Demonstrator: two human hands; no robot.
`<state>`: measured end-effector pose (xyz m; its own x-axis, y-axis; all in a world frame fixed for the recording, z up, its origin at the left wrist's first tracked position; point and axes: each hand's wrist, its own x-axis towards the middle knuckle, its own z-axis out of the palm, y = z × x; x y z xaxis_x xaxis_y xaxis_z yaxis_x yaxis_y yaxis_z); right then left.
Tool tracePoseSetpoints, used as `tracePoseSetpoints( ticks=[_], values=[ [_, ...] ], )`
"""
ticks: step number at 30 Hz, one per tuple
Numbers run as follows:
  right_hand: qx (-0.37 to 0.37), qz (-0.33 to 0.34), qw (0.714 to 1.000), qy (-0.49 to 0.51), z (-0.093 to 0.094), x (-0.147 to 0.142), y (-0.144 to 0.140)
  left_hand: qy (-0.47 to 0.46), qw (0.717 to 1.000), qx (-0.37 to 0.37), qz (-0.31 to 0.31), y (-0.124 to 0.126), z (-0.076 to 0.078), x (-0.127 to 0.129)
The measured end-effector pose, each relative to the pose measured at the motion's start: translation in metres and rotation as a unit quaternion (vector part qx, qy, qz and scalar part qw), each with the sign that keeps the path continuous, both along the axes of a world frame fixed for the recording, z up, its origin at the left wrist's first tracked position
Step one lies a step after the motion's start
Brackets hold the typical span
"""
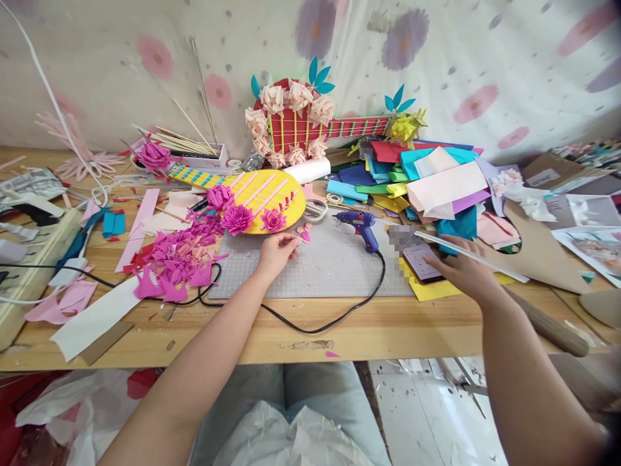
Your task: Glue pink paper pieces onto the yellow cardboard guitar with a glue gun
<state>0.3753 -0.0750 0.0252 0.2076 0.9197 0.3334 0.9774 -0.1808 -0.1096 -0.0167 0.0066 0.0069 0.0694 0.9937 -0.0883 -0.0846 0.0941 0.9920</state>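
Note:
My left hand [280, 255] is closed, its fingertips drawn together beside small pink paper petals [306, 237] on the grey cutting mat [310, 275]. What it pinches, if anything, is hidden. Just behind it lies a yellow paper guitar [272, 191] with magenta paper flowers [237, 220]. Over on the right, my right hand [463, 265] holds a long translucent glue stick [490, 261] slanting across its fingers. One finger of that hand reaches onto a smartphone [418, 260] with a lit screen. Between both hands, a blue glue gun [361, 228] rests on the mat.
Magenta paper scraps [182, 255] are heaped at left. A black cord [323, 331] loops along the front of the table. Coloured paper sheets [446, 184] pile up at right. A red paper guitar [295, 126] leans at the back. Scissors [316, 210] lie behind the mat.

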Motion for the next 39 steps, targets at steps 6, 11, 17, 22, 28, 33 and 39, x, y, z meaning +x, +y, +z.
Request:
tracePoseSetpoints(
  ticks=[6, 11, 17, 22, 28, 33, 39],
  values=[
    [0.004, 0.101, 0.983, 0.156, 0.009, -0.081, 0.058, -0.037, 0.999, -0.018, 0.006, -0.005, 0.004, -0.005],
    [-0.063, 0.062, 0.959, 0.271, -0.003, -0.117, 0.089, -0.041, 0.999, -0.019, 0.006, -0.009, 0.004, -0.008],
    [-0.076, 0.011, 0.968, 0.238, -0.003, -0.147, 0.099, -0.03, 0.999, -0.037, 0.007, -0.008, 0.004, -0.008],
    [-0.026, -0.034, 0.937, 0.345, -0.001, -0.16, 0.096, -0.008, 0.998, -0.052, 0.017, -0.009, 0.005, -0.009],
    [-0.086, 0.197, 0.83, 0.515, 0.012, -0.173, 0.066, 0.028, 0.996, -0.079, 0.019, -0.01, 0.01, -0.007],
    [-0.165, 0.243, 0.837, 0.463, 0.008, -0.181, 0.061, 0.025, 0.994, -0.106, 0.025, -0.008, 0.01, -0.008],
    [-0.15, 0.267, 0.858, 0.413, 0.009, -0.183, 0.061, 0.031, 0.993, -0.114, 0.028, -0.008, 0.01, -0.009]
  ],
)
